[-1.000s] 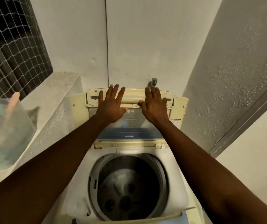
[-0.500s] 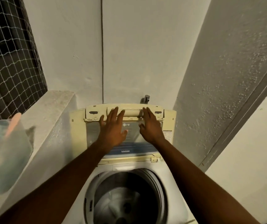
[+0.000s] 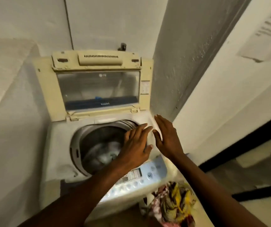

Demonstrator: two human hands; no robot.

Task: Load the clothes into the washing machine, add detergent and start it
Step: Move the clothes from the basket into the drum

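A cream top-loading washing machine (image 3: 57, 145) stands in a narrow alcove with its lid (image 3: 98, 89) folded upright against the back wall. The round drum (image 3: 98, 148) lies open and dark, with something pale at its bottom. My left hand (image 3: 136, 145) hovers over the drum's right rim, fingers spread, holding nothing. My right hand (image 3: 167, 136) is beside it over the machine's right edge, also open and empty. A heap of colourful clothes (image 3: 172, 203) in yellow, pink and dark prints lies low at the front right, past the blue control panel (image 3: 138, 179).
A rough plaster wall (image 3: 180, 63) hems the machine in on the right and a white ledge (image 3: 8, 71) on the left. A tap fitting (image 3: 123, 46) sticks out of the back wall above the lid. A dark door frame (image 3: 246, 136) runs along the right.
Both hands have left the raised lid and dropped toward the drum's right rim. The view has swung right and down, bringing the control panel and the clothes heap into sight.
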